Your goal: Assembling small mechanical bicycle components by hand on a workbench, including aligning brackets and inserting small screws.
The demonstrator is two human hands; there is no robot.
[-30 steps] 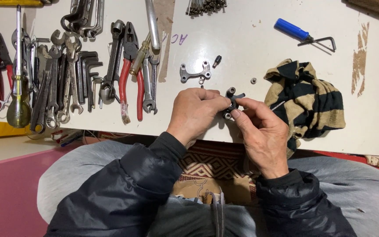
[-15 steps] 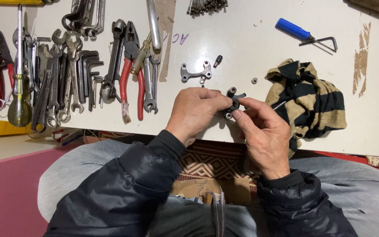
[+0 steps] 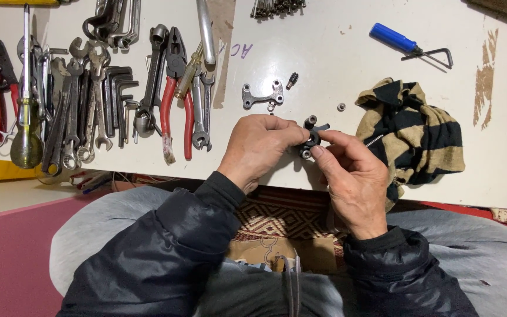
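Observation:
Both my hands meet over the front of a white table (image 3: 324,35). My left hand (image 3: 262,147) and my right hand (image 3: 353,176) together pinch a small black metal part (image 3: 311,136) with round bosses, held just above the tabletop. A thin metal rod (image 3: 374,140) pokes out beside my right hand's fingers. Just beyond the hands lie a grey metal bracket (image 3: 261,95), a small dark bolt (image 3: 291,80) and a nut (image 3: 341,107).
A striped black and tan rag (image 3: 418,129) lies right of my hands. Red-handled pliers (image 3: 176,100), several spanners (image 3: 89,105) and hex keys fill the left. A blue-handled tool (image 3: 393,37) lies at the back right. A yellow-handled screwdriver (image 3: 26,126) is far left.
My hands have stayed in place, with only slight finger shifts on the black part. Nothing else on the table has moved.

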